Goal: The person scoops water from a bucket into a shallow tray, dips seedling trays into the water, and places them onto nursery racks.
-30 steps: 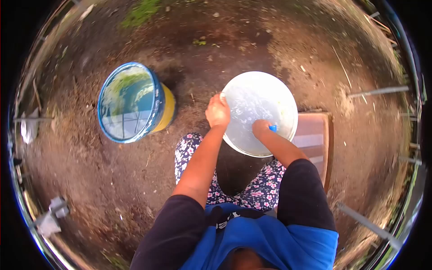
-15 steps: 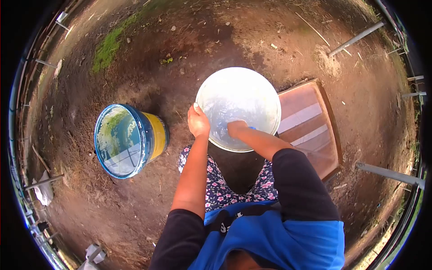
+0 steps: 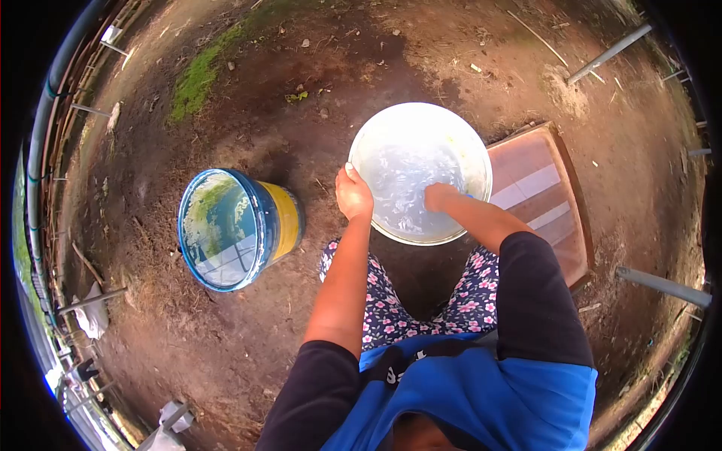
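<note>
A round white tub [image 3: 421, 124] with cloudy, rippling liquid in it stands in front of my knees. At its left rim my left hand [image 3: 353, 194] grips the edge, thumb on top and fingers round the outer side. Inside the tub, my right hand [image 3: 439, 197] is closed near the liquid's surface. Its fingers point down and are partly hidden, so I cannot make out what they hold. A small bit of blue [image 3: 468, 196] shows just beside my right wrist.
A blue bucket [image 3: 259, 214] with a yellow band, full of liquid with greenish reflections, stands to the left on bare soil. At the right lies a brownish panel [image 3: 553, 203] with pale stripes. Metal posts [image 3: 662, 286] rise from the ground along the edges.
My right hand has moved within the tub towards its middle, and the liquid is more rippled. My left hand keeps its hold on the rim. The whole view has shifted slightly.
</note>
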Available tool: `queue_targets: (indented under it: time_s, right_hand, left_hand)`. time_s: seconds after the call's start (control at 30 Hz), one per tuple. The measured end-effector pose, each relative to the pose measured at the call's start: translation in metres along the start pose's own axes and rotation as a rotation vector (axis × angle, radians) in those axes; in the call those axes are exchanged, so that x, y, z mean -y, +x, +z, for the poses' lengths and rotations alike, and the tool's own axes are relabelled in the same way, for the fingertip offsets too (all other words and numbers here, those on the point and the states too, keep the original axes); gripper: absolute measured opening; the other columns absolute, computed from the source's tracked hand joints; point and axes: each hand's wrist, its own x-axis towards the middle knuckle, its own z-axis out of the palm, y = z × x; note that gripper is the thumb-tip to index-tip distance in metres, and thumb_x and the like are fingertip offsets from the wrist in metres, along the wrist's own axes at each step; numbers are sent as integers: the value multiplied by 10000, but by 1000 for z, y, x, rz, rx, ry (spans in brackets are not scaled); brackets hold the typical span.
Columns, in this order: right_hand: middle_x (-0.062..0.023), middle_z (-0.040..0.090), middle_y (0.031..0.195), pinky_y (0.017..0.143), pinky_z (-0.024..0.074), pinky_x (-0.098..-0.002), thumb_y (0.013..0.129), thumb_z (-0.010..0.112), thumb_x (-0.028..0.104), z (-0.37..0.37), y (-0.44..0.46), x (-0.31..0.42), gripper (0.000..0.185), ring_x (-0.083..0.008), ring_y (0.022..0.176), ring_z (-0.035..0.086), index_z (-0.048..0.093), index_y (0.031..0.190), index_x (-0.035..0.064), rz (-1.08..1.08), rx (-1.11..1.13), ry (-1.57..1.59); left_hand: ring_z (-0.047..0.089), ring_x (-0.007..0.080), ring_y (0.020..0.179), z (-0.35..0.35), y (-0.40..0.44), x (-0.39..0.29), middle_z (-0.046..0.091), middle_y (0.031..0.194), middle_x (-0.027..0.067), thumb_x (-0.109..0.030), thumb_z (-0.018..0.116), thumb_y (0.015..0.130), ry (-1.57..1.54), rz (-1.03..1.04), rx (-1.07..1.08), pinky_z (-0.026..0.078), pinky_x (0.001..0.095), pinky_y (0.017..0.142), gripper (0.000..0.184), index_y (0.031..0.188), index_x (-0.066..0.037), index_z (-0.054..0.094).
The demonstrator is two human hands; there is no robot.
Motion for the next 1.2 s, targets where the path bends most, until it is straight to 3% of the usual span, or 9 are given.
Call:
queue_targets:
  time_s: [0.13,0.27,0.37,0.53,1.2]
  right_hand:
    - [-95,542,596,433,427,-319,790,478,328,-15,-1,0,353,-190,461,516,553,678,2,206,274,584]
    - [-61,474,538,373,369,-285,801,441,460,-22,-10,2,468,-147,404,430,506,635,27,157,369,805]
    - [-50,458,530,367,358,-263,802,438,469,-38,-26,-1,476,-129,398,415,483,598,41,143,321,985]
    - [-20,448,559,344,329,-242,817,427,446,-66,-47,-5,383,-95,405,389,480,809,67,166,241,1168]
    - [-11,469,533,323,334,-176,806,480,408,-69,-160,-37,329,-58,372,405,466,723,91,-23,34,1560]
  left_hand:
    - [482,323,934,-5,-4,-3,506,1035,138,-357,259,867,13,-11,17,387,407,778,410,1023,-63,498]
    - [487,325,925,-7,-3,-5,512,1021,140,-350,255,869,29,-14,32,390,407,773,407,1024,-64,498]
    - [491,327,916,-6,-3,-4,516,1013,139,-349,254,869,43,-10,13,391,408,768,406,1018,-61,499]
    - [495,323,915,-6,-3,-5,516,1016,138,-350,256,868,29,-5,8,393,409,765,403,1014,-66,502]
    - [505,352,882,4,3,4,548,948,178,-353,272,860,58,60,-52,389,426,754,427,976,-26,521]
